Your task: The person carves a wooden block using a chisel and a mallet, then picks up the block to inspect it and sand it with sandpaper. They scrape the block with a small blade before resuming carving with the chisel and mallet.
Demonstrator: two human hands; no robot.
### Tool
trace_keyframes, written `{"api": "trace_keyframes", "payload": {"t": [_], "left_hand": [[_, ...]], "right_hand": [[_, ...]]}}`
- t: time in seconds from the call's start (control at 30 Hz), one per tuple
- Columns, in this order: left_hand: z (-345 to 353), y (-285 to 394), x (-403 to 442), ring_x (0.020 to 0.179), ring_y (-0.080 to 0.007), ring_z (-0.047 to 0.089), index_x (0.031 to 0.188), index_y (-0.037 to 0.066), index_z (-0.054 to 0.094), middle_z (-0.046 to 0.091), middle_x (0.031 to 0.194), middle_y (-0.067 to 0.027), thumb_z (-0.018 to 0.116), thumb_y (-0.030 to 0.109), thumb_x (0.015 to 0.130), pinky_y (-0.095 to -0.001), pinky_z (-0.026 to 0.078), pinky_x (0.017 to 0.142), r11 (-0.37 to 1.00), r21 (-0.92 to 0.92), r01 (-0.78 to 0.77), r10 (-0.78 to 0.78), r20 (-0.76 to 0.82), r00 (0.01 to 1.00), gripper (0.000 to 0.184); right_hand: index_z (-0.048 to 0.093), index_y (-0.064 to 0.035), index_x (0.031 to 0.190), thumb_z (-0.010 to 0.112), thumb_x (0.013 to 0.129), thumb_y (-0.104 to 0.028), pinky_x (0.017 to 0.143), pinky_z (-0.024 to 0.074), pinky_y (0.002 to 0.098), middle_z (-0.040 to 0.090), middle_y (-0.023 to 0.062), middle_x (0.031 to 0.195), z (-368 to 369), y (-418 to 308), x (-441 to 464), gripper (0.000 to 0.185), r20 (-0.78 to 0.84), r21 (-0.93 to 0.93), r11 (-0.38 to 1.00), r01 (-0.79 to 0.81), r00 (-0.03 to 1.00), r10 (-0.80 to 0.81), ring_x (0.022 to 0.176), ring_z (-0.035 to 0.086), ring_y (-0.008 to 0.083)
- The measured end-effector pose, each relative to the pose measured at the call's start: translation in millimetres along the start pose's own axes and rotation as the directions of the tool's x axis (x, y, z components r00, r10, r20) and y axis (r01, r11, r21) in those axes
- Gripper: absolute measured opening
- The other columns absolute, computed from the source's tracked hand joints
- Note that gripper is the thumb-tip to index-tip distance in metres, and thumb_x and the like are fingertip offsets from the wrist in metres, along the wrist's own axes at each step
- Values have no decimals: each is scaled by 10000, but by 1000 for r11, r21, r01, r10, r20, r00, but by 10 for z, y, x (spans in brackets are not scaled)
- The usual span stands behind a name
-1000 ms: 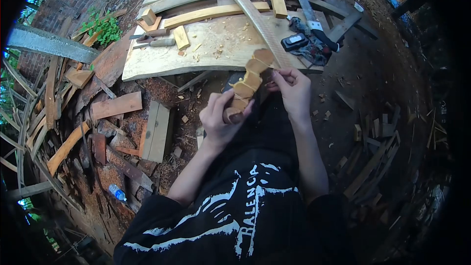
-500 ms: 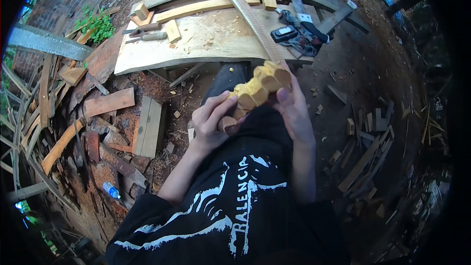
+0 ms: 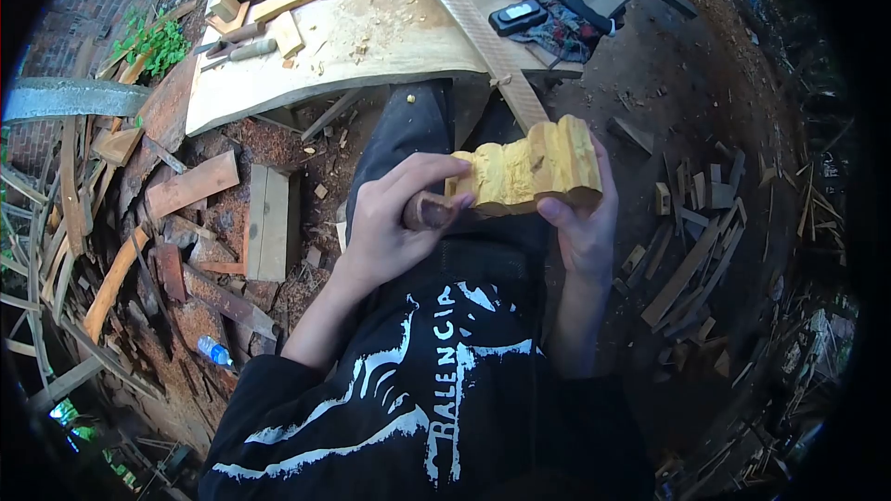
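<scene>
A carved yellow wooden piece with scalloped, bumpy edges lies across my lap, held up between both hands. Fingers of my left hand are wrapped round its left end, where a brown rounded knob shows by the thumb. My right hand grips the right end, thumb on the near side and the other fingers mostly hidden behind it. Beyond the piece, a long flat wooden strip slants down from the workbench toward my lap.
On the plank workbench lie chisel-like tools, a small wood block, a black device on crumpled cloth, and a saw handle. Wood scraps and a plastic bottle are on the ground at left; more offcuts lie right.
The carved piece has been turned from slanting upward to nearly level, its bumpy yellow face now showing. My right hand has gone from fingertips near its upper end to gripping that end. The view has shifted.
</scene>
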State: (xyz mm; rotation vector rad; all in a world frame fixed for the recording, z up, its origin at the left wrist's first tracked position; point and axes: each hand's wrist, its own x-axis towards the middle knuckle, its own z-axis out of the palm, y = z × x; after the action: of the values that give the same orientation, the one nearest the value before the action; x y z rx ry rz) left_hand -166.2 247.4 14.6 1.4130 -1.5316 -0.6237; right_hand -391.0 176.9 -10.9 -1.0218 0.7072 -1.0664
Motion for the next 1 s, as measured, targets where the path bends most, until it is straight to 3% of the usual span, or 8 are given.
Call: {"api": "trace_keyframes", "payload": {"t": [0.1, 0.17, 0.5, 0.7, 0.77, 0.8, 0.93, 1.0], "left_hand": [[17, -14, 62, 965, -217, 741, 1097, 24, 731, 756, 1092, -128, 803, 27, 861, -289, 564, 754, 996, -81, -23, 27, 49, 998, 247], [30, -25, 85, 899, -275, 758, 1036, 27, 725, 743, 1072, -121, 795, 87, 887, -338, 585, 767, 994, -91, -65, 70, 53, 996, 175], [65, -41, 41, 830, -275, 751, 960, 13, 699, 738, 1023, -116, 768, 45, 878, -339, 587, 711, 991, 32, -128, 126, 49, 991, 112], [131, -93, 72, 820, -278, 758, 940, 12, 672, 744, 958, -117, 760, 34, 869, -331, 584, 699, 994, 29, -107, 108, -38, 993, 115], [115, -90, 66, 823, -262, 764, 944, 10, 664, 746, 949, -127, 757, 30, 861, -315, 584, 716, 997, 70, -34, 39, -72, 997, 126], [138, -142, 67, 832, -206, 765, 944, 6, 659, 756, 937, -129, 747, 24, 866, -302, 578, 732, 996, 42, 74, -65, -183, 981, 119], [-91, -306, 216, 725, -72, 627, 897, 14, 667, 708, 799, -35, 763, 108, 952, -258, 516, 670, 941, -97, 323, -333, -422, 843, 145], [-182, -288, 251, 676, -46, 557, 870, 15, 670, 676, 771, -8, 763, 140, 969, -234, 477, 638, 930, -123, 347, -366, -411, 835, 185]], "right_hand": [[327, 34, 1533, 897, 772, -57, 1114, 484, 403, 553, 186, 1423, -8, 0, -47, 954, -47, 16, 1000, 10, 999, -9, 1301, 585, 255], [342, 32, 1517, 908, 762, -70, 1101, 500, 409, 553, 188, 1418, -22, -11, -63, 949, -34, 0, 999, 34, 999, -34, 1297, 588, 261], [341, 27, 1507, 924, 747, -89, 1093, 511, 408, 553, 185, 1411, -89, 59, -115, 964, 31, -49, 998, 50, 998, -49, 1296, 590, 262], [334, 26, 1500, 896, 777, -63, 1095, 501, 391, 554, 187, 1406, -33, 73, -98, 920, 7, -48, 998, 41, 999, -41, 1281, 597, 249], [361, 37, 1486, 904, 777, -133, 1092, 490, 384, 559, 183, 1390, -17, 76, -88, 910, -23, -69, 996, 49, 998, -50, 1272, 596, 244], [361, 37, 1486, 904, 777, -133, 1092, 490, 384, 559, 183, 1390, -41, 76, -99, 910, -23, -68, 997, 48, 999, -50, 1272, 596, 244], [378, 58, 1490, 910, 756, -344, 1080, 481, 375, 567, 173, 1366, -82, 63, -187, 992, -25, 78, 997, 2, 1000, 0, 1264, 593, 246], [376, 65, 1497, 911, 742, -413, 1077, 479, 372, 576, 169, 1352, -70, 71, -200, 1041, -76, 94, 996, -9, 997, 16, 1258, 595, 248]]}}
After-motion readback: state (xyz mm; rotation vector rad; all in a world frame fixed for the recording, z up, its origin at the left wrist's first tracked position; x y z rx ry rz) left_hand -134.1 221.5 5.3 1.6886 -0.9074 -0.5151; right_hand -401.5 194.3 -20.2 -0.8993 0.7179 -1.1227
